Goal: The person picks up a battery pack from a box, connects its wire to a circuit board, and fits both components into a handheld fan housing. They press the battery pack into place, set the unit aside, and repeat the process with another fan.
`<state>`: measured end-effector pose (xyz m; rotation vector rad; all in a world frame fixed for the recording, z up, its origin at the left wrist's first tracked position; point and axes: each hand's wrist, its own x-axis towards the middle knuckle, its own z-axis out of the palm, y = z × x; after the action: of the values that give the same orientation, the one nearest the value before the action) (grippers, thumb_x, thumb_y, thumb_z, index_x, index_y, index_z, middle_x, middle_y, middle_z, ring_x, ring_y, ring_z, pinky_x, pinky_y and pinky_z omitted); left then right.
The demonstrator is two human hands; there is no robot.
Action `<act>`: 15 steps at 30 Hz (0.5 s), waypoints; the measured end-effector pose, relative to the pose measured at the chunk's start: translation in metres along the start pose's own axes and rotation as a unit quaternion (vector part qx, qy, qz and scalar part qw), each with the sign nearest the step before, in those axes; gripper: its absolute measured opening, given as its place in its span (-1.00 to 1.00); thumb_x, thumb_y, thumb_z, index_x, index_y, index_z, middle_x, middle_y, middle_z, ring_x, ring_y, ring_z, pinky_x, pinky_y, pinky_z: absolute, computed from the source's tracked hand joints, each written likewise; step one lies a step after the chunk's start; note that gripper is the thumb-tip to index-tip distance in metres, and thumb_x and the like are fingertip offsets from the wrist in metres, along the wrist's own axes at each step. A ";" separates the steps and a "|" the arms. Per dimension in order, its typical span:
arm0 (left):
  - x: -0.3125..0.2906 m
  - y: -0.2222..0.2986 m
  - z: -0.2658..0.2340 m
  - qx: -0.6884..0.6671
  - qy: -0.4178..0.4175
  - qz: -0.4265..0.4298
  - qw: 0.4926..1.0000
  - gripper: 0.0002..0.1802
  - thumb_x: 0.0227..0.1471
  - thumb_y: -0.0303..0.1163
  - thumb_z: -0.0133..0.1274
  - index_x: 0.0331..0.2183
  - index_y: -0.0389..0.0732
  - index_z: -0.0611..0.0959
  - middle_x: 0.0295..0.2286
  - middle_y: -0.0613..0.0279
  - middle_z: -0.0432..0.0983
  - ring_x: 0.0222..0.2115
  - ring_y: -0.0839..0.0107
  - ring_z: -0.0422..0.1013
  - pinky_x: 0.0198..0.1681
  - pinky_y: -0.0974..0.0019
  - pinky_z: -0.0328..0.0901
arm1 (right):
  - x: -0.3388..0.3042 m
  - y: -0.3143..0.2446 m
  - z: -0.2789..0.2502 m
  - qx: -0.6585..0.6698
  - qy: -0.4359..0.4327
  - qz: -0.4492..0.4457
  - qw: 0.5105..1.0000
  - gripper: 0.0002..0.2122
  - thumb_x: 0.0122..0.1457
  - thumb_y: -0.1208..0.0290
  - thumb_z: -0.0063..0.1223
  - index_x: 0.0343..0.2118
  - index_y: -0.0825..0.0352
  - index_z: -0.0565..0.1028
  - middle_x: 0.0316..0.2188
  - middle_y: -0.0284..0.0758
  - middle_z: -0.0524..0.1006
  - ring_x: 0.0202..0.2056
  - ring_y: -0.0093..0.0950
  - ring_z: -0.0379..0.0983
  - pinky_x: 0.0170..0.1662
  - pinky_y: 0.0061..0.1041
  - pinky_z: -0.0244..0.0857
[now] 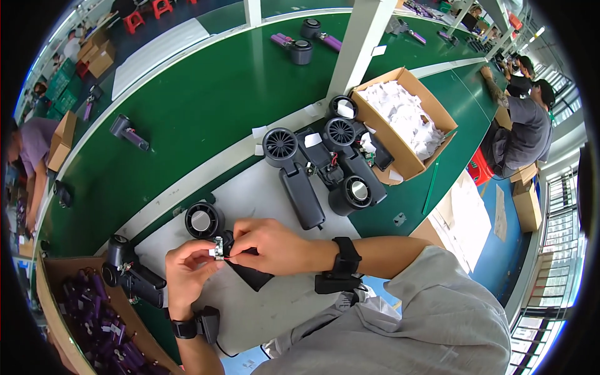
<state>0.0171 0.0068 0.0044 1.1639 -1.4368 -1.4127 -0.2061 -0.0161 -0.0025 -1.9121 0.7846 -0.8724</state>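
Note:
A small pale circuit board (219, 248) is pinched between the thumb and fingers of my left hand (189, 265). My right hand (270, 249) is closed beside it, its fingertips pinching a thin red wire (229, 257) at the board's edge. Just beyond my hands lies a black handheld fan (204, 220) with a round silver centre. Its dark handle (253, 275) runs partly under my right hand. The pale work mat (250, 322) lies below both hands. Where the wire leads is hidden by my fingers.
Several black fan units (301, 187) lie ahead to the right, beside a cardboard box (409, 178) of white paper. At left, an open box (53, 300) holds purple battery parts. A white post (359, 53) rises by the green conveyor (206, 94). People sit at both sides.

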 end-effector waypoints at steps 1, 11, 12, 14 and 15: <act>0.000 -0.001 0.000 -0.007 -0.003 -0.004 1.000 -0.63 -0.20 -0.81 0.21 -0.26 -0.34 0.60 -0.34 0.21 0.56 -0.34 0.48 0.51 -0.25 0.42 0.44 | 0.000 0.001 0.002 0.002 -0.002 -0.002 1.000 -0.94 0.04 0.47 0.18 -0.42 0.30 0.60 -0.51 -0.31 0.42 -0.52 -0.36 0.40 -0.47 -0.40 0.24; -0.002 0.004 0.004 0.027 0.000 0.019 0.999 -0.68 -0.16 -0.71 0.26 -0.29 -0.30 0.57 -0.35 0.27 0.53 -0.33 0.53 0.49 -0.22 0.41 0.44 | 0.003 0.000 0.003 0.002 0.016 -0.004 1.000 -0.94 0.01 0.52 0.23 -0.43 0.34 0.60 -0.52 -0.31 0.44 -0.52 -0.45 0.41 -0.48 -0.49 0.25; 0.000 0.006 0.007 0.023 -0.003 0.028 0.999 -0.68 -0.16 -0.70 0.26 -0.28 -0.30 0.56 -0.36 0.29 0.54 -0.33 0.54 0.49 -0.22 0.41 0.44 | 0.002 -0.002 0.000 0.000 0.015 0.011 1.000 -0.94 0.01 0.53 0.24 -0.43 0.34 0.61 -0.53 -0.31 0.44 -0.53 -0.47 0.41 -0.49 -0.50 0.24; -0.001 0.009 0.010 0.023 -0.008 0.044 0.999 -0.68 -0.16 -0.69 0.25 -0.28 -0.29 0.57 -0.36 0.29 0.55 -0.33 0.54 0.49 -0.22 0.41 0.44 | -0.002 -0.001 -0.001 -0.007 0.018 0.015 1.000 -0.94 0.00 0.54 0.25 -0.44 0.36 0.60 -0.53 -0.33 0.44 -0.55 -0.50 0.40 -0.51 -0.53 0.22; -0.004 0.009 0.010 0.026 -0.010 0.049 0.998 -0.68 -0.16 -0.70 0.24 -0.27 -0.29 0.58 -0.37 0.29 0.56 -0.34 0.54 0.49 -0.22 0.41 0.44 | -0.003 -0.004 0.000 0.010 -0.001 0.000 1.000 -0.94 0.00 0.54 0.25 -0.44 0.36 0.60 -0.53 -0.33 0.44 -0.55 -0.50 0.40 -0.51 -0.53 0.22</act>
<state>0.0075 0.0127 0.0126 1.0975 -1.5321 -1.3306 -0.2070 -0.0123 0.0004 -1.8962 0.7723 -0.8754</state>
